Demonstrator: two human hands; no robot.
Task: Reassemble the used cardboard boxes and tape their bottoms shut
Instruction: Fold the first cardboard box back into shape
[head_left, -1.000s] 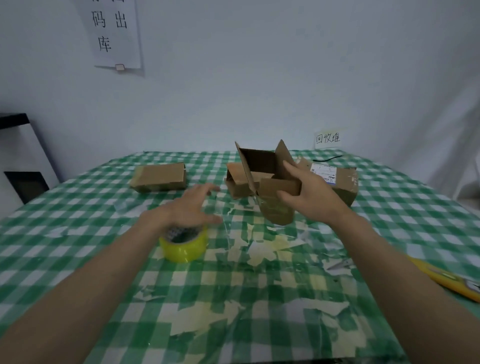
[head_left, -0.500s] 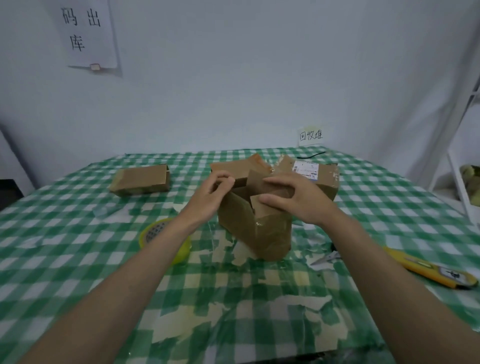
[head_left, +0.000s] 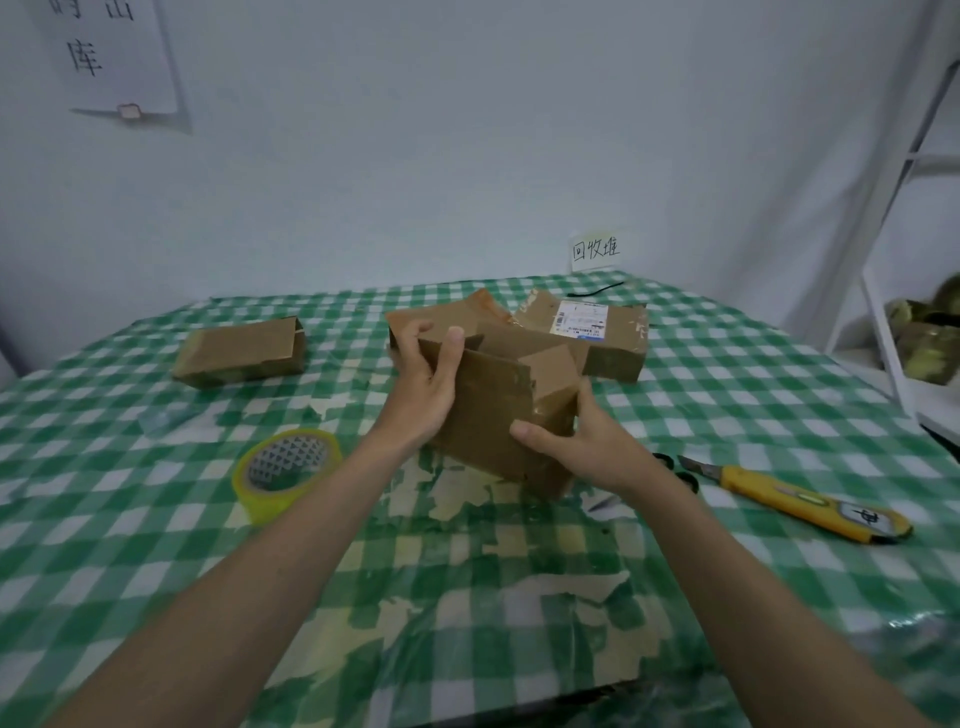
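A small brown cardboard box (head_left: 493, 410) stands tilted at the middle of the table, its flaps folded inward on top. My left hand (head_left: 423, 384) grips its upper left edge, thumb over a flap. My right hand (head_left: 576, 441) holds the lower right side, thumb pressed on the near face. A yellow roll of tape (head_left: 285, 470) lies flat on the checked cloth just left of my left forearm.
A flat brown box (head_left: 241, 351) lies at the back left. A box with a shipping label (head_left: 597, 338) sits behind the held box. A yellow utility knife (head_left: 795, 501) lies at the right, scissors (head_left: 675, 470) partly hidden by my right wrist. A white shelf frame (head_left: 883, 322) stands at the right.
My left hand left the tape roll and took hold of the box. My right hand slid from the top flaps to the lower right side. The flaps are now folded down.
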